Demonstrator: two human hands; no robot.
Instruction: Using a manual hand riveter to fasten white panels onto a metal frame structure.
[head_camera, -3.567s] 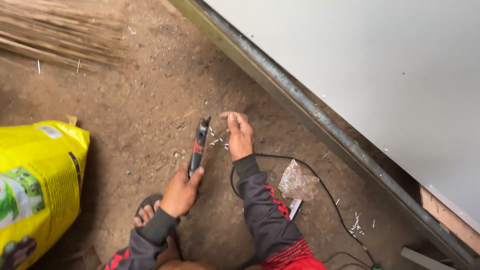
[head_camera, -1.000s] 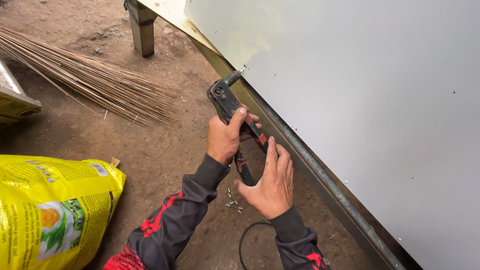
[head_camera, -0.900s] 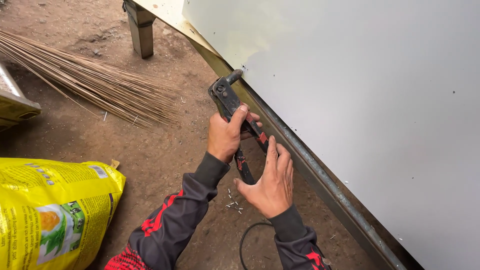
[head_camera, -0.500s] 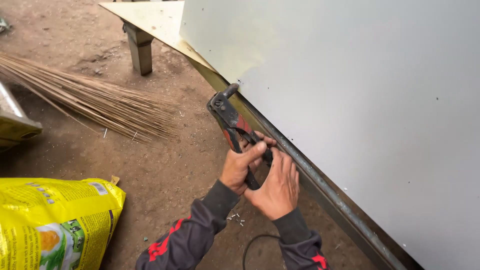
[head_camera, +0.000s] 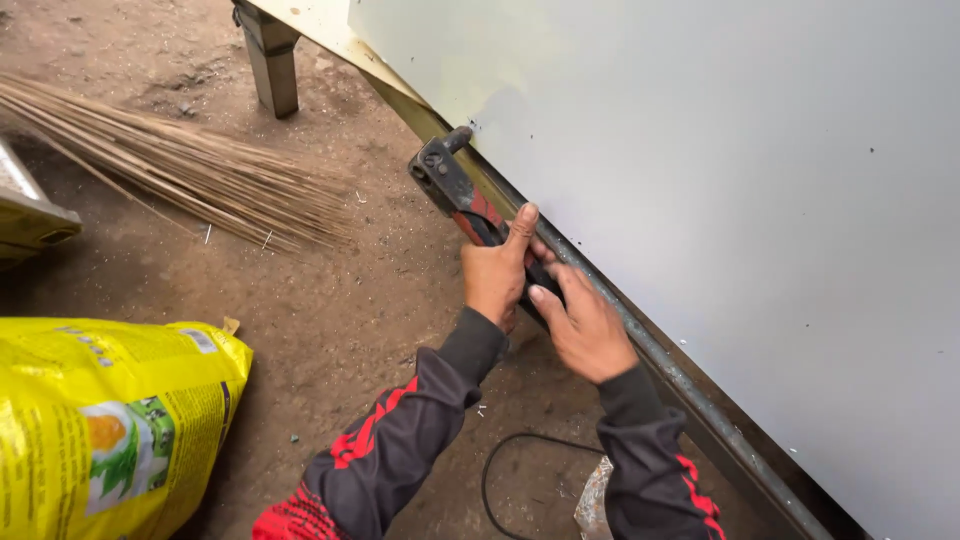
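Both my hands grip the handles of a black and red hand riveter (head_camera: 452, 186). My left hand (head_camera: 497, 272) wraps the handle nearer the tool's head; my right hand (head_camera: 583, 325) presses the other handle from the right. The riveter's nose touches the lower edge of a large white sheet-metal panel (head_camera: 720, 180), just above a dark metal frame rail (head_camera: 680, 385) that runs diagonally down to the right. The handles are squeezed close together.
A yellow printed sack (head_camera: 100, 420) lies at the lower left. A bundle of thin broom sticks (head_camera: 180, 170) lies on the dirt ground at upper left. A metal leg (head_camera: 272, 60) stands at the top. A black cable (head_camera: 500, 470) loops near my arms.
The riveter came up from the ground to the panel's lower edge. Over the last second my hands slid along the handles and squeezed them together, with the nose held at the panel.
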